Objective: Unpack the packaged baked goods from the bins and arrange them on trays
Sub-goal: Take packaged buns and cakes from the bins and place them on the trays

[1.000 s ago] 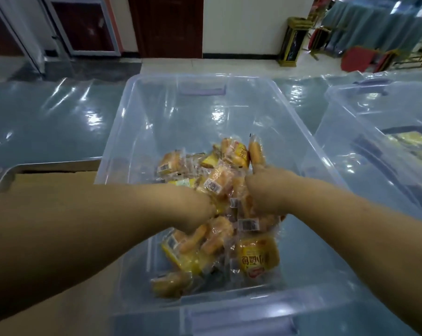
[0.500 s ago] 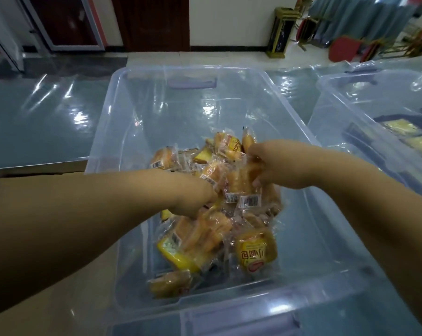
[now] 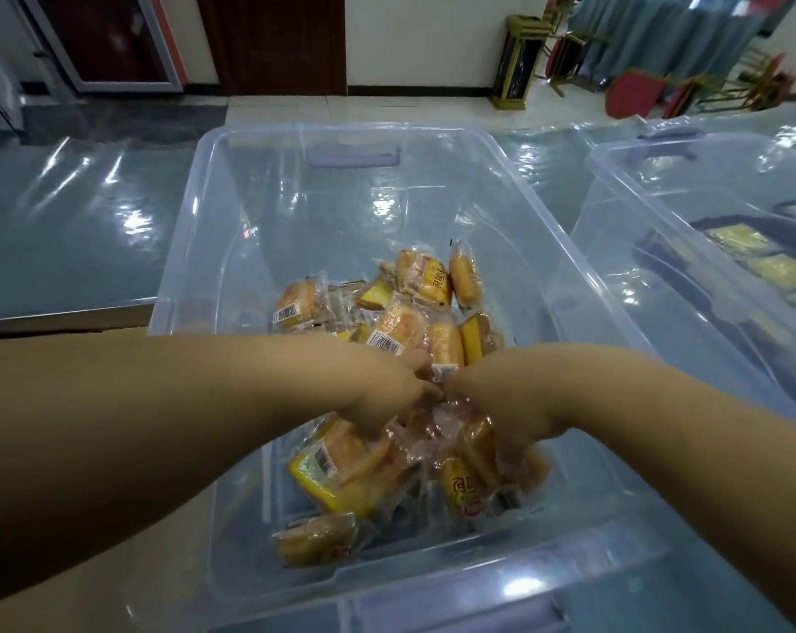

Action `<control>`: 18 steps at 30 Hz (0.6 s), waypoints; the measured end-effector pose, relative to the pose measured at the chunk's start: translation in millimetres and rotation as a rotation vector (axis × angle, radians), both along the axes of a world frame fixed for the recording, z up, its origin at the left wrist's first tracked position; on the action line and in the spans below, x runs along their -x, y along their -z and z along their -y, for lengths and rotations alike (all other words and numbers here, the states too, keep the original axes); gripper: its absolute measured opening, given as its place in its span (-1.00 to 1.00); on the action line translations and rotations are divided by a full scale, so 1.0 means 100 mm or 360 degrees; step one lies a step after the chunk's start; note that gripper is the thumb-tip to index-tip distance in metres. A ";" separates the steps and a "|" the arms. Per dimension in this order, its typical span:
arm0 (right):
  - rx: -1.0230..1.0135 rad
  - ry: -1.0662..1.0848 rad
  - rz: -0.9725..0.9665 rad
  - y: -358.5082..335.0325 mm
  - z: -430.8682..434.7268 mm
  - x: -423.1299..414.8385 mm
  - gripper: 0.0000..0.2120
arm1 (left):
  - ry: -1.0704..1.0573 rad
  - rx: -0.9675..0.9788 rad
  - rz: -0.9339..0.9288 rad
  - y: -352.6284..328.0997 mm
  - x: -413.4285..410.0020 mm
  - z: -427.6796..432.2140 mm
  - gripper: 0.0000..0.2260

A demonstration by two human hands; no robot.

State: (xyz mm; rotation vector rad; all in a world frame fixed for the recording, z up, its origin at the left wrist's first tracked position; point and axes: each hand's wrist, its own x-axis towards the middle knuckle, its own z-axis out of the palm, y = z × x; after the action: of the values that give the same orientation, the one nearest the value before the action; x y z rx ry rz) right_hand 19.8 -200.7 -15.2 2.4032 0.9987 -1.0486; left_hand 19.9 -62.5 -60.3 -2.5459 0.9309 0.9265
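Small golden-brown wrapped buns (image 3: 396,331), each sealed in a clear, crinkly plastic packet with yellow print and a white barcode sticker, lie heaped in the near half of a large transparent plastic bin (image 3: 250,212). Its walls are smooth and glossy, with rounded corners and a pale lilac handle at the far end. Both bare forearms reach into the heap from the near side, and the hands nearly touch.

The right hand (image 3: 492,395) has its fingers curled down under the film, gripping several packets (the fingertips show dimly through the wrappers). The left hand (image 3: 387,395) has its fingers bent into the pile, but whether they close on a packet cannot be told.

A second clear plastic bin (image 3: 661,230) stands just beside it on the right, holding flat pale-yellow packets (image 3: 739,239). Both sit on a shiny blue-grey table cover (image 3: 67,221), and a matte tan sheet (image 3: 113,587) lies at the left.
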 end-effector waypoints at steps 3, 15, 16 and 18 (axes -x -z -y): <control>0.0078 -0.0076 -0.0065 0.06 0.00 0.05 -0.42 | -0.0066 -0.0101 -0.0063 0.02 0.03 0.02 -0.19; 0.0001 0.0021 -0.0080 0.02 0.01 0.00 -0.48 | -0.0251 0.0042 -0.0052 -0.17 0.06 -0.20 -0.43; -0.0033 0.0056 -0.0086 0.01 0.01 -0.01 -0.48 | -0.0295 0.0060 -0.0030 -0.20 0.07 -0.25 -0.43; -0.0123 0.0150 -0.0090 -0.03 0.02 -0.03 -0.51 | -0.0409 0.0098 0.0047 -0.26 0.10 -0.34 -0.39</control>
State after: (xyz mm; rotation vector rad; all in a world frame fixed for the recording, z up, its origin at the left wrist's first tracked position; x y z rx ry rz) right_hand 23.0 -202.7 -12.5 2.5178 0.9696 -1.1361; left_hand 10.1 -28.9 -34.4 -2.7703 0.6424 0.9376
